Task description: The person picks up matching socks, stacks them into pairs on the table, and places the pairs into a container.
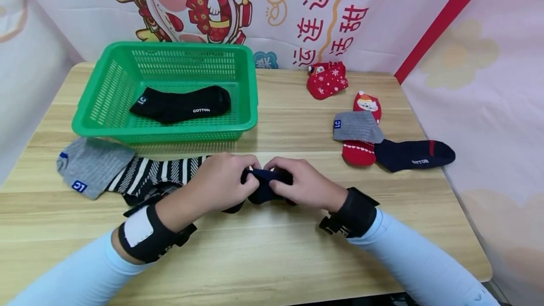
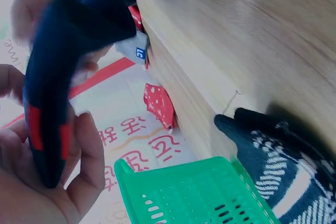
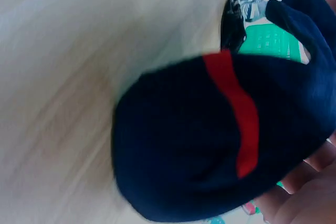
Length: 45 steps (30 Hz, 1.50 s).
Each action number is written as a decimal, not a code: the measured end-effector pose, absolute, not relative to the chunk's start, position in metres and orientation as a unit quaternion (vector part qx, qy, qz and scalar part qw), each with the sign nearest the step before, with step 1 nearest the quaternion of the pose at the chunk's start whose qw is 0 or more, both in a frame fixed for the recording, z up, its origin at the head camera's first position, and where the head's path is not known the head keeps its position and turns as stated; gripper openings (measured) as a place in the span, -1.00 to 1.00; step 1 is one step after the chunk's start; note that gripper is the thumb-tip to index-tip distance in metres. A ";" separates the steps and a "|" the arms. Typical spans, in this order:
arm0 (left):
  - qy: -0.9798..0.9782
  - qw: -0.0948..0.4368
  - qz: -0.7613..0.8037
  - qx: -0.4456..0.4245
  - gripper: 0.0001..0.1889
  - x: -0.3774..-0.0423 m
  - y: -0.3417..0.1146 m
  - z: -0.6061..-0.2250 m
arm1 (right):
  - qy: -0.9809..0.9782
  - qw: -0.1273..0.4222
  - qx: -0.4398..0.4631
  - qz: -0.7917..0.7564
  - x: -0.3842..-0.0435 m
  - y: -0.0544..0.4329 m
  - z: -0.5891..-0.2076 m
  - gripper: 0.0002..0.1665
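A dark sock (image 1: pixel 261 194) is held between the two hands, in front of the green basket (image 1: pixel 171 132). Its edge is pinched between thumb and fingers by both the left hand (image 1: pixel 227 178) and the right hand (image 1: pixel 307 184). Whether a second sock is bunched with it cannot be told. If either pinch is loosened, the edge may be dropped; if pulled unevenly, the fabric may be twisted. The striped sock (image 1: pixel 167 170) could be dragged by the left forearm, being close beneath it.
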State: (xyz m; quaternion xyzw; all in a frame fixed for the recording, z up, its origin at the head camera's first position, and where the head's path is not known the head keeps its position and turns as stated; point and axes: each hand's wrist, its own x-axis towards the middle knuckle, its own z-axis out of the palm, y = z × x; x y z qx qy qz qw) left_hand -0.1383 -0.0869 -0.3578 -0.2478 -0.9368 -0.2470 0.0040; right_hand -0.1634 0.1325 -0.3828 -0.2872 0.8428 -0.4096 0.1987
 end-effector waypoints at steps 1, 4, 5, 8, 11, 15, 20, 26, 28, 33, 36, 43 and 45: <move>-0.936 0.001 -0.250 -0.247 -0.82 -0.139 -0.086 -0.357 | 0.841 0.191 -0.296 -0.410 -0.162 0.131 -0.383 -0.73; -0.933 -0.008 -0.263 -0.246 -0.83 -0.140 -0.085 -0.356 | 0.836 0.160 -0.317 -0.419 -0.159 0.128 -0.386 -0.71; -0.932 -0.010 -0.267 -0.247 -0.84 -0.140 -0.085 -0.356 | 0.832 0.153 -0.321 -0.425 -0.159 0.128 -0.387 -0.72; -0.926 -0.027 -0.276 -0.257 -0.87 -0.140 -0.087 -0.355 | 0.825 0.145 -0.322 -0.441 -0.160 0.129 -0.390 -0.81; -0.918 -0.061 -0.290 -0.265 -0.85 -0.140 -0.091 -0.356 | 0.818 0.166 -0.313 -0.453 -0.161 0.134 -0.392 -0.86; -0.900 -0.114 -0.324 -0.269 -0.83 -0.142 -0.096 -0.359 | 0.811 0.212 -0.292 -0.461 -0.163 0.140 -0.393 -0.80; -0.883 -0.143 -0.353 -0.276 -0.79 -0.143 -0.101 -0.365 | 0.805 0.256 -0.268 -0.463 -0.164 0.148 -0.396 -0.77; -0.877 -0.165 -0.358 -0.276 -0.79 -0.146 -0.106 -0.374 | 0.805 0.273 -0.246 -0.466 -0.165 0.161 -0.400 -0.83; -0.876 -0.182 -0.352 -0.277 -0.79 -0.148 -0.107 -0.378 | 0.803 0.289 -0.240 -0.462 -0.166 0.166 -0.402 -0.83; -0.875 -0.218 -0.329 -0.281 -0.82 -0.153 -0.106 -0.392 | 0.804 0.339 -0.230 -0.431 -0.170 0.177 -0.406 -0.82; -0.880 -0.226 -0.312 -0.279 -0.83 -0.156 -0.104 -0.401 | 0.810 0.355 -0.226 -0.407 -0.175 0.183 -0.408 -0.81; -0.904 -0.200 -0.265 -0.269 -0.86 -0.155 -0.099 -0.415 | 0.863 0.307 -0.218 -0.336 -0.178 0.190 -0.411 -0.84; -0.914 -0.185 -0.242 -0.269 -0.86 -0.154 -0.096 -0.416 | 0.880 0.283 -0.215 -0.315 -0.178 0.191 -0.412 -0.86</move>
